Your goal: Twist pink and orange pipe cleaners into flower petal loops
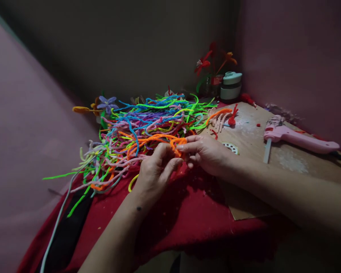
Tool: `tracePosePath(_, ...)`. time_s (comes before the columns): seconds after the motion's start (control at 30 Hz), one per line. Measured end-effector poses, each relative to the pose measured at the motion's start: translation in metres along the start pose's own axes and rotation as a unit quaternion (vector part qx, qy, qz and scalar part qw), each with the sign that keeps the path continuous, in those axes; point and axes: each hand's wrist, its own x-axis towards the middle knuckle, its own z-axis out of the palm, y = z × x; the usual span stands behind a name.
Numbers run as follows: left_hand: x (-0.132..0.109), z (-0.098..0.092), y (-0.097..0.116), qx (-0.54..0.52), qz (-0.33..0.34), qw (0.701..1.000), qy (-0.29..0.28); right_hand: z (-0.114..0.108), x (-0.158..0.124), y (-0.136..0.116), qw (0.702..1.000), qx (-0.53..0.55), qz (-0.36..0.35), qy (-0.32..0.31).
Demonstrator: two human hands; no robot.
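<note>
Between my two hands is an orange pipe cleaner [177, 144], bent into loops. My left hand [158, 167] pinches it from the left, thumb and fingers closed. From the right, the fingertips of my right hand [206, 151] grip the same orange loops. The exact hold on each side is partly hidden by the fingers. Just behind my hands lies a tangled heap of pipe cleaners [159, 117] in green, blue, purple, pink and orange.
A pink glue gun [301, 140] rests on a brown board [252, 189] at the right. Behind stand a pale green lidded container [231, 86] and red flowers [204, 63]. A purple flower [107, 104] is at the back left. A white cable [58, 220] crosses the red cloth [108, 235].
</note>
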Motion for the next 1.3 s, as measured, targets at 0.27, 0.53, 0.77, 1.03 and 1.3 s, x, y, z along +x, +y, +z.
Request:
tracePosePath(0.27,0.002,0.0,-0.005,0.015,0.003,0.999,-0.031,0.001,0.0,-0.003,0.999,0.022,0.018,0.028)
tracePosePath(0.53,0.002,-0.008,0.001,-0.075,-0.109,0.986,-0.103,0.0,0.0,-0.003,0.997,0.076,0.004,0.035)
tracePosePath(0.77,0.003,-0.014,0.007,-0.081,-0.169,0.962,-0.2,0.0,0.002,0.002,0.996,0.083,-0.01,0.032)
tracePosePath(1.03,-0.003,0.003,-0.005,0.224,0.027,0.97,-0.089,0.0,0.003,0.003,0.994,0.094,0.041,0.042)
tracePosePath(1.3,0.005,-0.019,0.0,0.127,-0.019,0.979,-0.158,-0.001,0.003,0.004,0.999,0.042,-0.011,0.032)
